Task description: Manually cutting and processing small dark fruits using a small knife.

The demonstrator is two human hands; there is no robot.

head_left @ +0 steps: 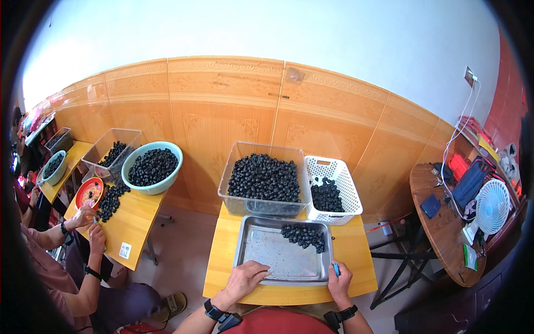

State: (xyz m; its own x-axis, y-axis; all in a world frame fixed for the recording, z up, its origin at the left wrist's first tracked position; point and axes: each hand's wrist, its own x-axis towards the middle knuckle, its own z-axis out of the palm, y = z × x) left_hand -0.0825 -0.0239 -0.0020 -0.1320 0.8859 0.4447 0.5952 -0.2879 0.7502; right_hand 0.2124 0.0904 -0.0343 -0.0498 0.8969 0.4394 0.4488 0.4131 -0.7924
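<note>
In front of me a shallow metal tray (267, 245) sits on a yellow wooden table (219, 278). A heap of small black round pieces (305, 236) lies in the tray's far right part. My left hand (243, 283) is over the tray's near left corner, its fingers pressed together; whatever is between them is hidden or too small to name. At the near right corner my right hand (339, 281) is closed around a small blue tool (336, 269), mostly covered by the fingers.
Behind the tray stand a clear plastic bin (236, 207) and a white perforated basket (349, 192), both holding black pieces. At left, a person (55, 267) works at another table with a green basin (179, 161). A round wooden table (428, 234) at right carries a fan (493, 206).
</note>
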